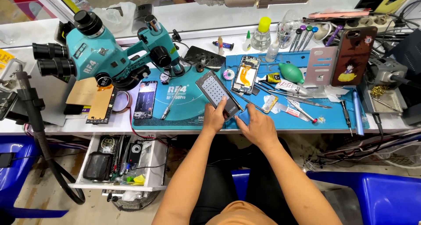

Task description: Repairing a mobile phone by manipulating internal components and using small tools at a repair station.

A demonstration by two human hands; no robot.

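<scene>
My left hand (pixel 215 118) grips the lower end of a dark phone screen panel (pixel 213 91), held tilted above the teal work mat (pixel 184 111). My right hand (pixel 256 125) rests beside it at the bench's front edge, closed on a small blue object (pixel 244 115) that the fingers mostly hide. An opened phone (pixel 246 74) with exposed parts lies on the blue mat (pixel 329 113) just beyond both hands.
A teal stereo microscope (pixel 105 54) stands at the left. Another phone (pixel 145 99) lies beneath it. Tweezers (pixel 302 100), a green blower bulb (pixel 291 72), bottles and screwdrivers (pixel 302 36) crowd the blue mat. An open drawer (pixel 118 163) with tools hangs below. Blue chairs flank me.
</scene>
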